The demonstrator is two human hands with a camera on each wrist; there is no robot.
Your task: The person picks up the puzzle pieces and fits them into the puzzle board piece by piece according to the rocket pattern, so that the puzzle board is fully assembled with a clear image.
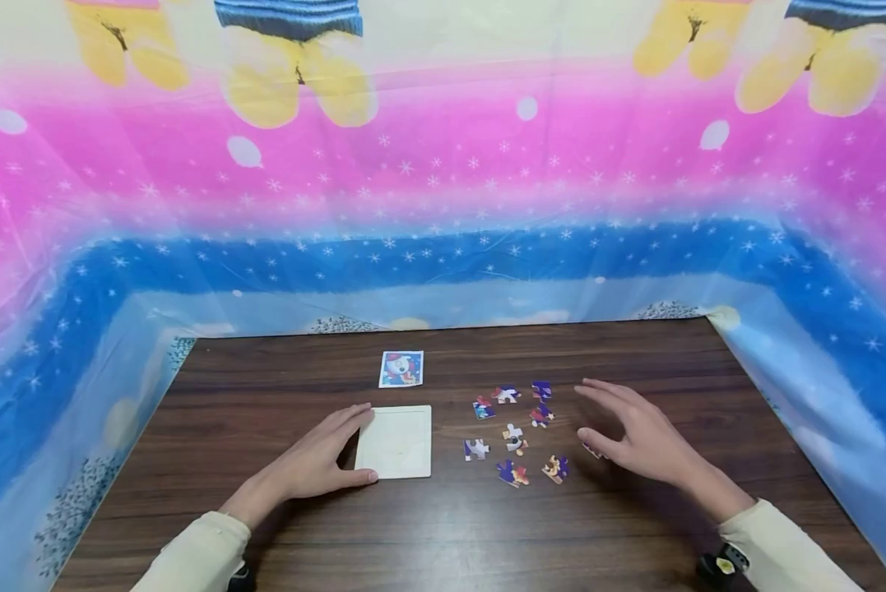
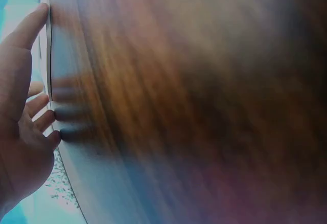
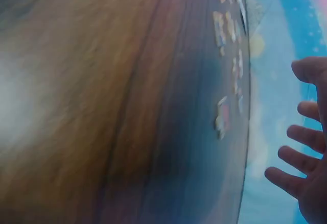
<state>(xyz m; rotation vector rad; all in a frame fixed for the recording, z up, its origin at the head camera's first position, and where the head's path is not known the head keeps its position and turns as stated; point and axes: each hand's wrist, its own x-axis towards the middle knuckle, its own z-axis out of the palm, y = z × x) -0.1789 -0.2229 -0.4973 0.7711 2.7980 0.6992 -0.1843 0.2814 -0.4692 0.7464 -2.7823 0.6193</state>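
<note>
My left hand [image 1: 320, 456] rests at the left edge of a pale square puzzle tray [image 1: 394, 442], thumb at its near corner and fingers at its far corner. That hand [image 2: 25, 111] shows at the left of the left wrist view, beside a thin pale edge. My right hand [image 1: 646, 436] hovers right of several loose jigsaw pieces [image 1: 514, 440], fingers spread and holding nothing. Under its thumb, one piece [image 1: 591, 450] is mostly hidden. The right wrist view shows the same hand [image 3: 306, 147] apart from the blurred pieces [image 3: 222, 117].
Behind the tray lies a small picture card [image 1: 401, 369] with a white cartoon figure. All of it is on a dark wooden table [image 1: 443, 534]. A colourful printed cloth [image 1: 443, 255] borders the table's back and sides.
</note>
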